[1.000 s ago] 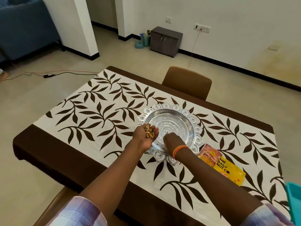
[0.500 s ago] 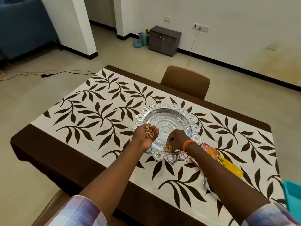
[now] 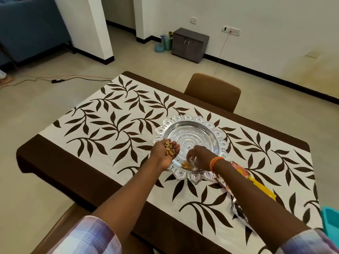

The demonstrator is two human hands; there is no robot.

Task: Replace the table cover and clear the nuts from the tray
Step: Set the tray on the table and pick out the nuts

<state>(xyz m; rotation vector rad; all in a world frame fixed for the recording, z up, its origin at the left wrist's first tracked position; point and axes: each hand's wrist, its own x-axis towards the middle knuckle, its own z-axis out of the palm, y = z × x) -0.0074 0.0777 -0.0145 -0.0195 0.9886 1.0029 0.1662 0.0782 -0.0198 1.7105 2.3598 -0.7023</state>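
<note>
My left hand (image 3: 165, 153) is palm up over the near-left rim of the tray (image 3: 218, 133), fingers loosely cupped around a small heap of nuts (image 3: 169, 148) that rests in the palm. My right hand (image 3: 199, 158) reaches down into the near part of the tray, fingers bent towards a few loose nuts (image 3: 187, 165) that lie on the silver floor just inside the near rim. The fingertips are blurred, so I cannot tell whether they already pinch one or only hover at them. An orange band (image 3: 215, 163) sits on my right wrist.

The tray stands on the cover (image 3: 110, 125), a white cloth with brown leaves and a brown border, spread flat over the table. Apart from the nuts near my fingers, the bowl of the tray shows only its embossed pattern.

Right of the tray, partly under my right forearm, lies a yellow and orange packet (image 3: 256, 184), and nearer to me a torn foil piece (image 3: 238, 211). A teal box (image 3: 332, 220) shows at the right edge. A brown chair (image 3: 214, 90) stands at the far side of the table, and a small cabinet (image 3: 189, 44) against the far wall.
</note>
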